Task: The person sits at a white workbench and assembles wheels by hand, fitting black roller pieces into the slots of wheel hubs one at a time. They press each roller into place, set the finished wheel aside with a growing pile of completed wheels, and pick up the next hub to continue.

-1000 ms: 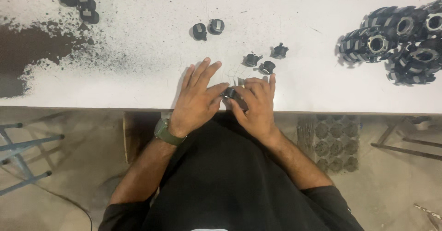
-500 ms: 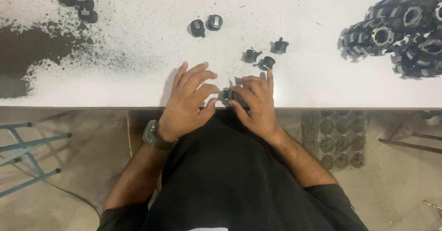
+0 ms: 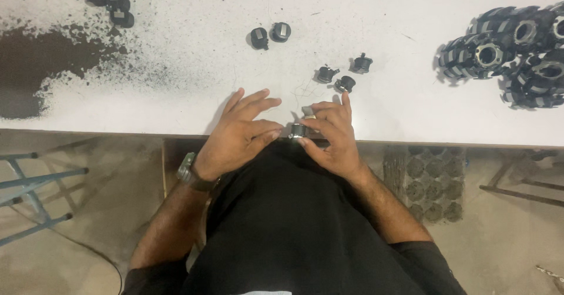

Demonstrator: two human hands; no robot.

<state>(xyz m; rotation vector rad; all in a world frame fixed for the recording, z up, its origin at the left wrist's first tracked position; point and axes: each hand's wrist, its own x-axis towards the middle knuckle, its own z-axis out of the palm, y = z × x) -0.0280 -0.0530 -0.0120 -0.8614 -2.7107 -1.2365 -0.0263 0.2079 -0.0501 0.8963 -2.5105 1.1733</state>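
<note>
On the white surface (image 3: 176, 66), a heap of large black toothed rings (image 3: 517, 48) lies far right, well apart from the hands. Nearer, small black parts (image 3: 343, 74) sit loose beyond the fingers, two more (image 3: 270, 35) further up, and a cluster (image 3: 111, 4) at top left; judging by these, most pieces are not yet handled. At the near edge both hands pinch one small black piece (image 3: 298, 131) between them: left hand (image 3: 238, 136) with fingers half spread, right hand (image 3: 332, 139) curled over it.
</note>
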